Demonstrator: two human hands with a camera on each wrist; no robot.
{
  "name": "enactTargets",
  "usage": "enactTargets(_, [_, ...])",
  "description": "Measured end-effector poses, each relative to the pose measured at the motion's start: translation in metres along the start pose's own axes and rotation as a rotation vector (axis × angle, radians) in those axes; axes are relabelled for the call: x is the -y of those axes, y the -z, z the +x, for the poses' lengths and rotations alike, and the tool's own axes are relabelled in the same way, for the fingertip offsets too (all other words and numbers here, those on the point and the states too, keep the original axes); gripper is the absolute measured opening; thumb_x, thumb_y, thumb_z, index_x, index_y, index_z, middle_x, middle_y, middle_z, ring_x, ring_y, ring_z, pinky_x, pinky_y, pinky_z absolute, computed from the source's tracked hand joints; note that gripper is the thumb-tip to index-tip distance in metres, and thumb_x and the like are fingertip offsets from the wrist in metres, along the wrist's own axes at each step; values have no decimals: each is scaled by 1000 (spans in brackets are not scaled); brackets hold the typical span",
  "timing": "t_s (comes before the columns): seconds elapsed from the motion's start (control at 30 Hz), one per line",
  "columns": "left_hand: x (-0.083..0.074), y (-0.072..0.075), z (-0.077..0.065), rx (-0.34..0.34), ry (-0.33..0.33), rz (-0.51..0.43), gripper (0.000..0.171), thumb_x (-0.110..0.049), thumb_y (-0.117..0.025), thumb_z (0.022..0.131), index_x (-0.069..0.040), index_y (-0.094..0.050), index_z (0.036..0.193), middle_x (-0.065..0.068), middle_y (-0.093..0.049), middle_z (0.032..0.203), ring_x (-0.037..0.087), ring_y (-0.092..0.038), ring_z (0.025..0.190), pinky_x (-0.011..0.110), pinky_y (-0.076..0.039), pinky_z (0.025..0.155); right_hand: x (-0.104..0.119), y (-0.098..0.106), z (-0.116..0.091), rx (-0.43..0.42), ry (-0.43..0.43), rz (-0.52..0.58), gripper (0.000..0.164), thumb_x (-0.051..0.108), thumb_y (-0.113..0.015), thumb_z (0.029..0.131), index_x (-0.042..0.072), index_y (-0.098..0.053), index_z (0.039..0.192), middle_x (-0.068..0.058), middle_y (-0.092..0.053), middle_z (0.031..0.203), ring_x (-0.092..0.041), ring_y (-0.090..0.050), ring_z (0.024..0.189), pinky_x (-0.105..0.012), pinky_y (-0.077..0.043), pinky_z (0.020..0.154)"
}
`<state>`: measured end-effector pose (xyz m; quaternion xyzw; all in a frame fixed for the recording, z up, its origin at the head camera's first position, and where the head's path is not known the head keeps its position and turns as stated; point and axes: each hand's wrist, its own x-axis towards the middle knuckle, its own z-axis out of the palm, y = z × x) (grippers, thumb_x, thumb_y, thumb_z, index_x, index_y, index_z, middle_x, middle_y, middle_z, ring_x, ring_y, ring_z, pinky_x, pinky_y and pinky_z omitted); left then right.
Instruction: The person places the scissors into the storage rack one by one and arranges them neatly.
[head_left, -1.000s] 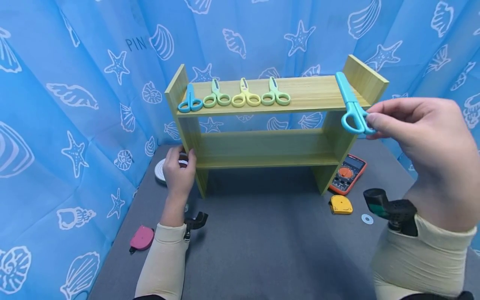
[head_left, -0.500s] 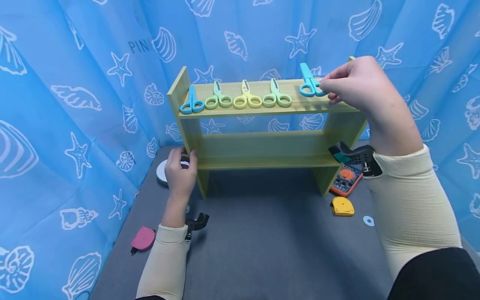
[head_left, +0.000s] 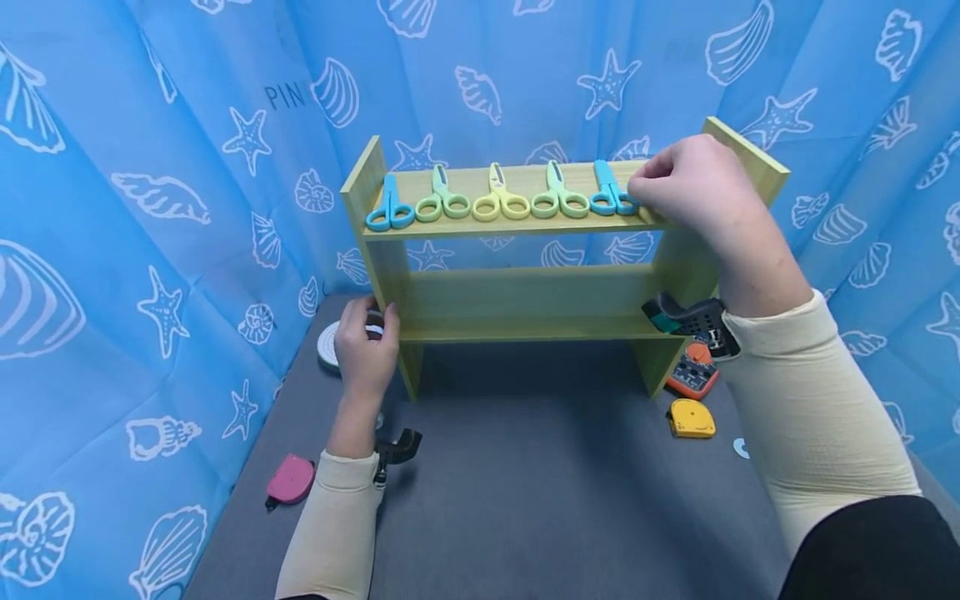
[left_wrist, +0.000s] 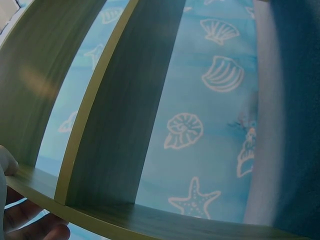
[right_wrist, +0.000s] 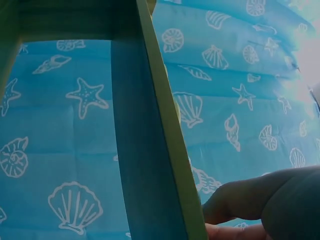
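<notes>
A two-tier wooden shelf (head_left: 525,308) stands on the table. My left hand (head_left: 367,350) grips its left side panel; in the left wrist view the fingers (left_wrist: 22,217) curl round the outer edge. On the top board, my right hand (head_left: 708,183) pinches a handle loop of turquoise scissors (head_left: 603,177), whose blade end points to the back. To their left lie blue scissors (head_left: 389,200), green scissors (head_left: 441,196), yellow scissors (head_left: 497,193) and another green pair (head_left: 557,193), all in one row. The right wrist view shows fingers at the board's front edge, the scissors hidden.
Right of the shelf lie an orange multimeter (head_left: 693,375), a yellow tape measure (head_left: 692,418) and a small white disc (head_left: 739,447), partly behind the sleeve. A pink tape measure (head_left: 291,480) and a white round object (head_left: 327,346) are at left. A blue shell-patterned curtain (head_left: 187,275) surrounds the table.
My right hand has carried the turquoise scissors left from beyond the shelf's right end and lowered them onto the top board, beside the green pair. My left hand keeps its grip on the panel.
</notes>
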<state>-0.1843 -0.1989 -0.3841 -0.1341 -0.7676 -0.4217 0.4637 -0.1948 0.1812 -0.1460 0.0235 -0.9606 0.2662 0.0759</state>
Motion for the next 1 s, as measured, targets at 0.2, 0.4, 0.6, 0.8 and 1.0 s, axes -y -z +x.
enactTargets(0.2, [2,3,0,-2,-6,1,18,-11,-68,97,5,-67,106,17,-65,97,27,-66,74,26,-53,57,-2,-10,-15,-191,52,49,45,36,-51,99,5,-72,125,-13,-67,116,-24,-53,93,-34,-41,71])
enactTargets(0.4, [1,10,4,21,-40,29,17,-8,-70,94,4,-69,106,17,-65,95,28,-66,72,42,-55,52,-9,-25,-48,-535,276,106,35,27,-59,98,-2,-78,106,-15,-64,91,-14,-46,74,-24,-33,65])
enactTargets(0.6, [-4,19,8,43,-55,108,21,-14,-72,93,2,-69,107,17,-64,98,28,-65,75,45,-56,55,-27,-41,-82,-678,461,167,23,15,-67,93,-6,-77,95,-16,-64,80,-2,-44,72,-17,-33,66])
enactTargets(0.8, [-10,27,11,13,-79,135,22,-14,-74,92,1,-70,107,15,-67,99,29,-63,79,46,-55,61,-51,-59,-109,-710,523,247,22,13,-67,92,-7,-76,95,-15,-66,82,0,-49,77,-16,-39,72])
enactTargets(1.0, [-16,39,10,28,-129,202,28,-16,-74,90,2,-70,111,17,-68,105,34,-64,88,47,-54,76,-84,-75,-126,-732,442,194,23,14,-67,92,-7,-75,98,-19,-68,88,3,-48,81,-12,-37,74])
